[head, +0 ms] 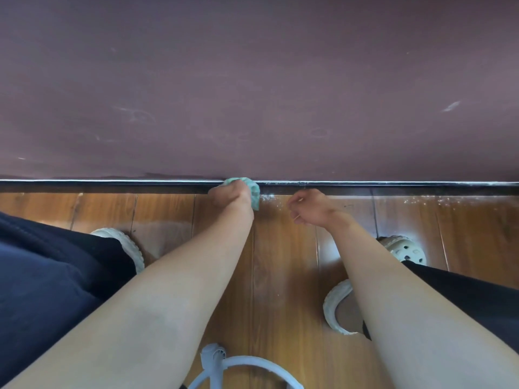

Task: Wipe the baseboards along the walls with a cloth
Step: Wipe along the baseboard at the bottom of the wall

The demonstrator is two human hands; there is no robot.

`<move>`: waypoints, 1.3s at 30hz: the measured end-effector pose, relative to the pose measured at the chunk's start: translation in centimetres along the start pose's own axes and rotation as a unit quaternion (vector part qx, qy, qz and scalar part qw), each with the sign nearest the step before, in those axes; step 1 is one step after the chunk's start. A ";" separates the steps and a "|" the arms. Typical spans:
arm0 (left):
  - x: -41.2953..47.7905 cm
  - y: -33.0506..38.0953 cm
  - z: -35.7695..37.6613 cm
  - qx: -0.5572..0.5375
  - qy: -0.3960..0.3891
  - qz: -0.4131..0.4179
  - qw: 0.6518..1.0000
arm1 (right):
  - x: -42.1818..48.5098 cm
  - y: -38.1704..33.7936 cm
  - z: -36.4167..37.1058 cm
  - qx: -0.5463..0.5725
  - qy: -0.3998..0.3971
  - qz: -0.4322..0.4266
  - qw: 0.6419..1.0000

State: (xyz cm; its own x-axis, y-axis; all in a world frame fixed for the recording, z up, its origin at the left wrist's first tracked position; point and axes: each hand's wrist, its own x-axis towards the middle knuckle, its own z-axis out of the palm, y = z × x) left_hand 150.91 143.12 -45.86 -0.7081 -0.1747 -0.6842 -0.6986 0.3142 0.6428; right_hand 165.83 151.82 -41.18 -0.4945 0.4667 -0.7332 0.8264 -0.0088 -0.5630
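**Task status.** The wooden floor (286,262) carries pale specks (427,200) in a band along the foot of the baseboard (112,188). The specks begin just beside the cloth (254,189) and run toward the right edge of the view. Few specks show on the floor to the left of the cloth. The dark face of the baseboard also looks dustier on the right of the cloth than on the left. Judged from this, the left section has been wiped, the stroke is at mid-span, and the right section is still to do. The purple wall (252,94) above the baseboard bears faint scuffs, which are outside the task. Only this one stretch of wall is visible, so the state of the other walls cannot be assessed.

**Hand pose.** Both bare forearms reach forward and down from the near edge of the view.

- The right hand (310,206) is over the floor, short of the baseboard and near the cloth but apart from it. Its fingers are loosely curled, and no object is plainly seen in its grip.
- The left hand (229,195) is farther forward, knuckles up. Its grip is closed round the bunched teal cloth, pressing it against the top edge and face of the baseboard where this meets the wall.
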 end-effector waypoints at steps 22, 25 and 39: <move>-4.8 -1.5 4.4 0.073 -0.016 -0.037 0.997 | 0.8 2.1 -1.4 0.018 0.011 0.038 0.999; -5.7 -2.5 4.9 0.108 -0.066 0.000 0.992 | 0.6 2.7 -1.8 0.004 0.015 0.041 0.999; -3.7 -1.5 3.4 0.009 -0.010 -0.009 1.000 | 0.1 3.3 -2.3 0.028 0.023 0.043 0.998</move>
State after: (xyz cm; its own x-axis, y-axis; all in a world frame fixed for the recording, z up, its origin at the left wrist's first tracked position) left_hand 154.90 146.45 -45.43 -0.6934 -0.1613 -0.7023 -0.7088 0.3281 0.6245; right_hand 169.09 153.89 -42.23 -0.4078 0.5019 -0.7627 0.8484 -0.1004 -0.5197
